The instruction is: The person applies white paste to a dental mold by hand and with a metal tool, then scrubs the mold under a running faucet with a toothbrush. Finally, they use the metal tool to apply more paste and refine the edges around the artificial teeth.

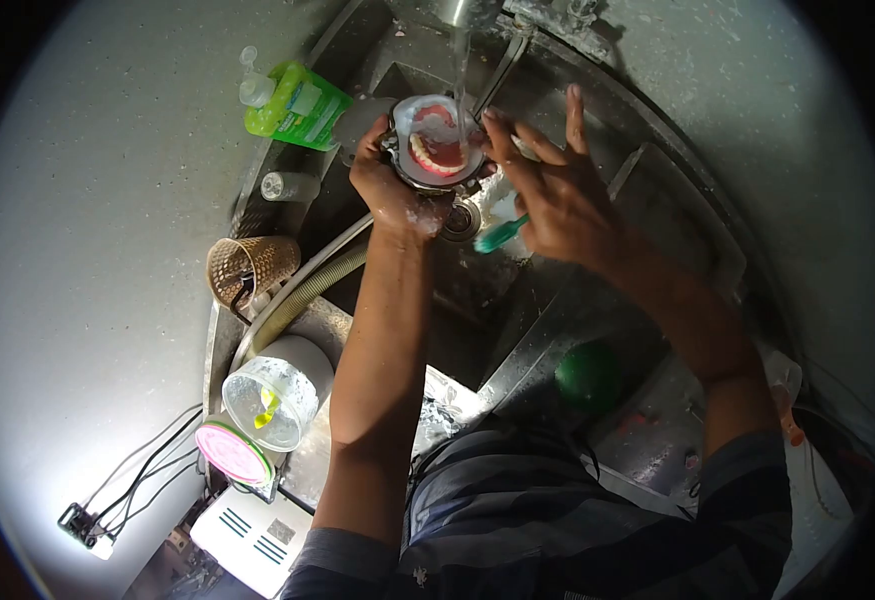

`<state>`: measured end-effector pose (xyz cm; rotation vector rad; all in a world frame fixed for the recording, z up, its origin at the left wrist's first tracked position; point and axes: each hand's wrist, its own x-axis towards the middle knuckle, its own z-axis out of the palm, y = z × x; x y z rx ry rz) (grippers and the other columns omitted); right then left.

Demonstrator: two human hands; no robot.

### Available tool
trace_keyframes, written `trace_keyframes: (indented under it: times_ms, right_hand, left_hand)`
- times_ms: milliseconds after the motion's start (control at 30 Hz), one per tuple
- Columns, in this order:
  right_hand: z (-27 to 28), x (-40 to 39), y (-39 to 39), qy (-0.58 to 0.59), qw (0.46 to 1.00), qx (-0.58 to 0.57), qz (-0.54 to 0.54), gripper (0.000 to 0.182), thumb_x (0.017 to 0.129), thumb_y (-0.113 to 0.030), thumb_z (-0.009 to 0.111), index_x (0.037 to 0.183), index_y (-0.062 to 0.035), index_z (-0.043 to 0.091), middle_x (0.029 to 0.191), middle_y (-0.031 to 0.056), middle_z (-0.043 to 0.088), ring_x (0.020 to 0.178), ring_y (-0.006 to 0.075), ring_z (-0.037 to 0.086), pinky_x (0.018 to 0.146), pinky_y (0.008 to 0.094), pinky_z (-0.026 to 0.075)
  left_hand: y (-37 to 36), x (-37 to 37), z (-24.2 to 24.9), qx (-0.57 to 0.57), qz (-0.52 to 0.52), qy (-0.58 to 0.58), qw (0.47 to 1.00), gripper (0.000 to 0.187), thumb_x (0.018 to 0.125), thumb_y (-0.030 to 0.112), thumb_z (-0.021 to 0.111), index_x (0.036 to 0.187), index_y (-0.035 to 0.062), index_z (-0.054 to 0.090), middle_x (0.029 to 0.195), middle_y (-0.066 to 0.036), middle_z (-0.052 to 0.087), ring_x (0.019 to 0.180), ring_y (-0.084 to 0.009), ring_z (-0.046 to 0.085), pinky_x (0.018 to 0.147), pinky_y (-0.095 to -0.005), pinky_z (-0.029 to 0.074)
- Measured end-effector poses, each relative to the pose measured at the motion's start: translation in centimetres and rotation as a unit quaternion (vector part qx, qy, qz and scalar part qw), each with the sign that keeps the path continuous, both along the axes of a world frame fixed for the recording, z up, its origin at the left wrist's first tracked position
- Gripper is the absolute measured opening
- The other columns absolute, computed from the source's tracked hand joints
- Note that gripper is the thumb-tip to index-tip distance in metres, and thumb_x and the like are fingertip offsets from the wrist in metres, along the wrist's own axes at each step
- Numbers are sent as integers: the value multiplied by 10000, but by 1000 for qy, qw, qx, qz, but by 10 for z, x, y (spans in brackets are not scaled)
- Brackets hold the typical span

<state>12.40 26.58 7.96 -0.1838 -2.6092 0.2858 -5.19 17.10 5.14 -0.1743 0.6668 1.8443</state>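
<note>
My left hand [397,195] is closed around a round metal denture flask [419,185] and holds it up under running water. Inside the flask is pale plaster [407,115], with a pink denture [437,157] showing a row of whitish teeth. A stream of water [461,75] falls onto its right side. To the right, my right hand [567,205] grips a teal brush [500,235] low in the palm. Its upper fingers are raised and spread, with the index fingertip close to the flask's edge. Most of the brush handle is hidden by the hand.
The sink [497,320] lies below, its drain [460,220] under my left wrist. Along the left rim stand a green soap bottle [302,105], a small clear bottle [290,187], a perforated basket [252,270] and a clear tub [275,405]. A green round object [589,376] is at lower right.
</note>
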Motion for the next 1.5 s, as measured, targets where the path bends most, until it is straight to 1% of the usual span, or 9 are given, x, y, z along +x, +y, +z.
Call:
trace_keyframes:
  times_ms: [167, 633, 967, 1033, 1167, 1333, 1367, 1433, 1500]
  right_hand:
    - [7, -8, -27, -4, 997, -77, -29, 852, 703, -35, 695, 1456, 199, 373, 840, 58, 723, 1168, 277, 609, 1227, 711, 55]
    - [0, -25, -30, -29, 999, 1, -38, 789, 778, -69, 613, 1449, 245, 342, 1074, 254, 713, 1259, 339, 579, 1214, 710, 66]
    - [23, -11, -12, -64, 940, -328, -65, 549, 870, -33, 594, 1386, 137, 515, 1250, 216, 699, 1164, 352, 645, 1158, 479, 384]
    - [21, -21, 3, 76, 753, -654, 3, 529, 904, -23, 505, 1419, 99, 519, 1381, 267, 626, 1249, 338, 633, 1126, 384, 439]
    - [34, -41, 20, 107, 543, -813, 183, 527, 934, -85, 508, 1428, 100, 491, 1381, 257, 621, 1222, 294, 654, 1094, 418, 497]
    - [8, -46, 7, 52, 912, -404, -49, 376, 1010, -225, 684, 1315, -8, 636, 1144, 129, 749, 997, 199, 731, 908, 362, 558]
    - [7, -41, -9, -14, 816, -574, -64, 451, 943, -287, 775, 1268, 3, 660, 1082, 125, 754, 960, 168, 729, 870, 341, 562]
    - [13, -44, -32, -81, 896, -438, 7, 504, 877, -320, 842, 1225, 7, 681, 1032, 109, 748, 859, 127, 717, 776, 307, 582]
    - [18, -38, -51, -135, 788, -600, 32, 452, 841, -312, 864, 1122, 10, 717, 906, 77, 734, 706, 105, 682, 602, 280, 557]
  left_hand:
    - [3, 7, -15, 25, 139, 71, 987, 465, 989, 374, 472, 1186, 2, 669, 1185, -176, 704, 1119, -351, 659, 1013, -509, 512]
    - [10, 6, -26, 7, 201, 90, 975, 464, 985, 403, 502, 1174, 13, 667, 1165, -156, 695, 1085, -322, 666, 992, -456, 527]
    - [61, 19, -68, -12, 127, 101, 987, 500, 992, 417, 439, 1163, 2, 661, 992, -152, 712, 946, -316, 691, 854, -433, 578]
    - [56, 25, -64, 34, 40, 48, 997, 459, 1010, 415, 458, 1143, 33, 673, 1036, -130, 726, 907, -281, 706, 854, -425, 563]
    - [14, 32, -46, 74, 10, -39, 996, 579, 1008, 474, 468, 1328, 6, 584, 1333, -205, 622, 1222, -362, 625, 1029, -531, 516]
    - [-72, 28, -19, 143, -83, -133, 977, 833, 968, 693, 437, 1382, -21, 548, 1284, -292, 640, 1071, -504, 662, 717, -654, 574]
    - [-85, 31, -17, 122, -55, -130, 982, 830, 965, 692, 441, 1379, -19, 551, 1281, -275, 645, 1058, -492, 666, 738, -645, 576]
    - [-108, 34, -8, 93, -25, -144, 985, 793, 969, 671, 445, 1360, -8, 564, 1262, -256, 657, 1061, -464, 671, 769, -640, 577]
    - [-126, 34, -5, 76, -17, -117, 990, 766, 973, 653, 450, 1351, -2, 570, 1254, -250, 659, 1072, -448, 670, 787, -643, 575]
